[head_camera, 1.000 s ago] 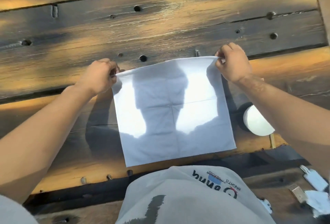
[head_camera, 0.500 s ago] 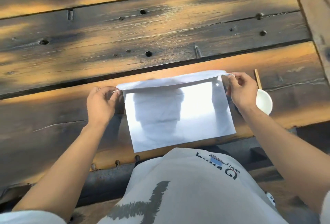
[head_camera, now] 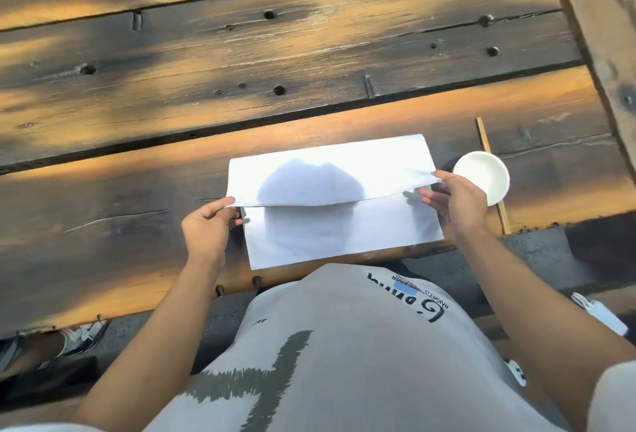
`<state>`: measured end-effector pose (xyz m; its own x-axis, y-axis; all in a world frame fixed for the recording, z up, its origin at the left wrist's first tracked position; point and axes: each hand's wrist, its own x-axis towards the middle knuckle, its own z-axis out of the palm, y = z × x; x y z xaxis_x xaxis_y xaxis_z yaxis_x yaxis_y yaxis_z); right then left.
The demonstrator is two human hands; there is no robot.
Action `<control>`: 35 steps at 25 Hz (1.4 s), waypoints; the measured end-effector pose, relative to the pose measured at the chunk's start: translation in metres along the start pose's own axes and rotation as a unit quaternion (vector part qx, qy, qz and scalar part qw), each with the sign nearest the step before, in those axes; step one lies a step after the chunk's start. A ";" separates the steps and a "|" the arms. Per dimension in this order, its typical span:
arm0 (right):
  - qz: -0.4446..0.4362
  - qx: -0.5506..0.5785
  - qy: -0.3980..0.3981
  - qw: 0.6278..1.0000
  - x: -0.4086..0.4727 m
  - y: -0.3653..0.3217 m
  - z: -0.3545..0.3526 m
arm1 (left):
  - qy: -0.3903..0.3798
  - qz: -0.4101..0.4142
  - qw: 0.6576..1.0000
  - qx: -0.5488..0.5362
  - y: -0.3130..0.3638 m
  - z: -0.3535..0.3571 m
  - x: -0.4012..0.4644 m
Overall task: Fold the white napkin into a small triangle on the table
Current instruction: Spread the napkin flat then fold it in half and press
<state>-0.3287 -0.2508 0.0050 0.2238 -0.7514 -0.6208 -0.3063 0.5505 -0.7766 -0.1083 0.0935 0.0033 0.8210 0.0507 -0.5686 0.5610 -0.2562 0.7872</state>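
Near the front edge of the tabletop [head_camera: 103,191], on its lowest plank, the white napkin [head_camera: 344,228] is lying partly folded: its far half is being held doubled over toward the near half, the folded crease running along the far side and the loose edge hovering above the lower layer without yet meeting the near edge. Left hand [head_camera: 206,232] is pinching the left corner of the raised flap between thumb and forefinger, remaining fingers curling beneath. Right hand [head_camera: 457,204] is pinching the right corner of the same flap between thumb and forefinger, other fingers spreading loosely over the lower layer at the napkin's right side. A rounded shadow is falling across the middle of both layers. Just beside the right hand, toward the right edge of the tabletop, a small white dish [head_camera: 481,177] is sitting on top of a thin wooden stick [head_camera: 483,137], which is lying roughly front to back and showing beyond the dish on both sides. Planks are showing dark weathered grain, bolt holes and orange sunlit patches. Below the front edge, a grey printed shirt [head_camera: 344,363] is filling the lower view.
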 end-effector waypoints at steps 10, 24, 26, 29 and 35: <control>0.031 -0.110 -0.041 0.993 -0.009 0.027 -0.053 | 0.041 -0.040 0.998 0.004 -0.047 -0.009 -0.055; 0.090 -0.268 -0.053 0.958 0.004 0.053 -0.078 | 0.027 -0.152 0.988 0.012 -0.091 -0.020 -0.054; 0.101 -0.265 -0.068 0.957 0.005 0.051 -0.079 | 0.028 -0.161 0.987 -0.003 -0.092 -0.019 -0.054; 0.098 -0.258 -0.074 0.958 0.006 0.052 -0.081 | 0.034 -0.169 0.985 -0.016 -0.093 -0.018 -0.051; 0.103 -0.228 -0.055 0.967 0.009 0.064 -0.087 | 0.040 -0.170 0.985 0.002 -0.095 -0.018 -0.049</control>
<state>-0.4269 -0.2543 -0.0410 0.2037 -0.5865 -0.7839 -0.7247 0.4480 -0.5235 -0.1997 0.1329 -0.0394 0.5911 0.2099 -0.7788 0.8050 -0.2149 0.5530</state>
